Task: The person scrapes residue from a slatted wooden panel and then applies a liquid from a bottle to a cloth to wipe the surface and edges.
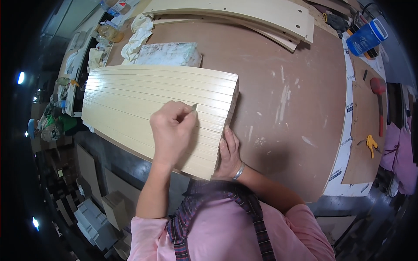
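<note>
My left hand point(172, 126) is closed in a pinch above a row of cream-coloured boards point(135, 93). A small, thin, greyish blade-like piece point(194, 107) sticks out from between its thumb and fingers, close over the board faces. The boards lie tight side by side, with narrow lines showing between them. Against their right end, my right hand point(229, 150) rests with its fingers stretched out and its palm turned to the boards. That hand seems to hold nothing, and a silver bracelet point(238, 171) circles its wrist.
A whitish, stained block point(167, 54) stands just behind the boards on the brown tabletop point(287, 113). Long panels point(235, 13) lie along the far edge. At the right are a blue container point(366, 38), a red-headed mallet point(378, 87) and a yellow-handled tool point(371, 144).
</note>
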Demonstrator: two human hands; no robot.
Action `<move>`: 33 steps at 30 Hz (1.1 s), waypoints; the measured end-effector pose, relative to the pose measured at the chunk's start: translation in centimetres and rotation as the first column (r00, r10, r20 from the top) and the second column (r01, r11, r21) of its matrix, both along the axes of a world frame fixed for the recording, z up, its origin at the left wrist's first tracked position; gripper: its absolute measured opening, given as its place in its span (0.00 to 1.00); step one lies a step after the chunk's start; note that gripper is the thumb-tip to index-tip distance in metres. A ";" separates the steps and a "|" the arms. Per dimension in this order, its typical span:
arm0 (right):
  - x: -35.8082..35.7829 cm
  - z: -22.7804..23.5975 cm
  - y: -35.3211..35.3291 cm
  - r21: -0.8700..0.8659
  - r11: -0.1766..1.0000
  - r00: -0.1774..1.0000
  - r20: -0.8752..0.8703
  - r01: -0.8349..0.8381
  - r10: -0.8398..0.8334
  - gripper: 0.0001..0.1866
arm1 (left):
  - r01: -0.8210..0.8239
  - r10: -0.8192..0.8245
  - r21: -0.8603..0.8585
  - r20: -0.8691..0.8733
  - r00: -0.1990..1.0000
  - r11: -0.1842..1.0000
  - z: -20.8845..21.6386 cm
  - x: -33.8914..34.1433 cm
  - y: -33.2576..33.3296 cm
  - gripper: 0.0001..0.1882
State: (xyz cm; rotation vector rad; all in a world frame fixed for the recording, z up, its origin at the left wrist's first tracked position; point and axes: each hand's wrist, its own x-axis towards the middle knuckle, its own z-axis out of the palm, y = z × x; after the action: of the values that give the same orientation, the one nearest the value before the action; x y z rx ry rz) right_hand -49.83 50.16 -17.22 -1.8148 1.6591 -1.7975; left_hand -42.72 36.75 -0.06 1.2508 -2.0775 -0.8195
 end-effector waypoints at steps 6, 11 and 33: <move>0.0 0.0 -0.1 -0.003 1.000 1.000 -0.009 0.001 -0.001 0.59 | 0.027 -0.026 0.012 -0.024 0.999 1.000 0.0 -0.5 0.4 0.02; -0.1 0.1 -0.1 -0.010 1.000 1.000 -0.007 -0.017 0.017 0.60 | -0.033 0.036 0.091 -0.041 0.998 0.995 0.0 0.0 0.0 0.03; -0.1 0.8 -0.1 0.010 1.000 1.000 0.002 -0.026 0.026 0.63 | -0.197 0.223 -0.190 0.127 0.966 0.962 0.5 8.3 -2.5 0.03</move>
State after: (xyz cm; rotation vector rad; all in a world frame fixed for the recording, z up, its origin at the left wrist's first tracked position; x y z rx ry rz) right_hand -49.98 50.10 -16.45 -1.8210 1.6331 -1.7776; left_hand -34.46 34.20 0.49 1.4400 -2.0344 -0.4489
